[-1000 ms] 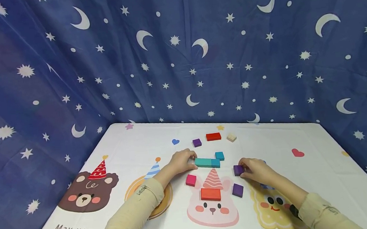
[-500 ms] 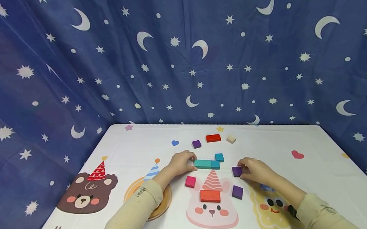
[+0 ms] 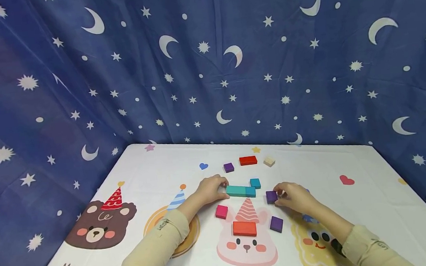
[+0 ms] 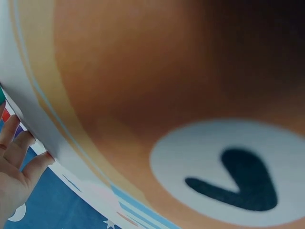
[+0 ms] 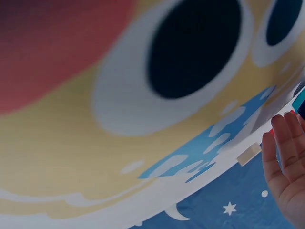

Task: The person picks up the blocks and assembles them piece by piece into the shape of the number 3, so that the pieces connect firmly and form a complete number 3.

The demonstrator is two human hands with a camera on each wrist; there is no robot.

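- The right hand (image 3: pixel 294 195), right of the frame's centre, pinches the held purple block (image 3: pixel 271 197) between thumb and fingers; both have shifted leftward since the earlier head frames.
- That narrows the space to the small blue block (image 3: pixel 250 192) ending the central row, though a gap remains.
- The left hand (image 3: pixel 209 189) has stayed put, its thumb and a curved finger pinching the left end of the teal block (image 3: pixel 236 191), which forms the rest of that row.
- Lying as before on the bench (image 3: pixel 385 185): the pink block (image 3: pixel 221 211), orange-red block (image 3: pixel 244 228) and lower purple block (image 3: pixel 276 224) below the row; the red block (image 3: pixel 248 160) and cream block (image 3: pixel 269 162) above it.
- Whether the second blue block (image 3: pixel 255 183), just above the row's right end, touches it is hard to tell; so is whether the held purple block rests on the bench.
- Both sleeves are cut off by the head view's bottom edge; the left one hides some printed lettering.
- Each wrist view crops its hand at the side, leaving only slivers of blocks near the fingertips.
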